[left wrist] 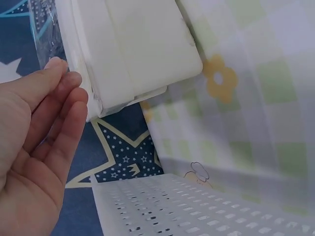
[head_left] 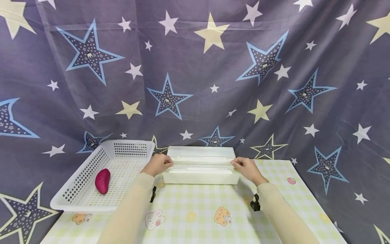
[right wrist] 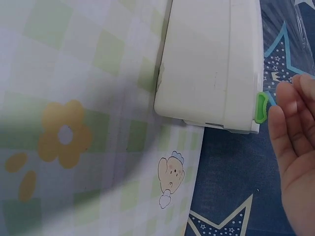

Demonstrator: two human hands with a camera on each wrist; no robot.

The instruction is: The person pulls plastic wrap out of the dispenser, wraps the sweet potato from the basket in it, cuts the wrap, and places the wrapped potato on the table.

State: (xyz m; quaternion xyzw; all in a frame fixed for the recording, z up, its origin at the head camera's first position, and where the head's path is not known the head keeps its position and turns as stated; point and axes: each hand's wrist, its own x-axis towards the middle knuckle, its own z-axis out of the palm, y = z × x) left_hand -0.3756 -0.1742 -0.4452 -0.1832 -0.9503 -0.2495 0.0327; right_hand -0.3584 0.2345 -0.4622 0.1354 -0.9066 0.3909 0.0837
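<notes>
A long white cling film dispenser stands at the back middle of the table in the head view. At its left end, my left hand pinches the edge of clear cling film between thumb and fingertips. My right hand is at the opposite end, its thumb and fingers pinching the film's other side. The film spreads behind the dispenser in the right wrist view. A green slider sticks out from the dispenser's edge beside the right fingertips.
Left of the dispenser is a white perforated basket holding a dark pink, sweet-potato-shaped item. A checked cloth with cartoon prints covers the table. A star-patterned curtain hangs right behind the table's back edge.
</notes>
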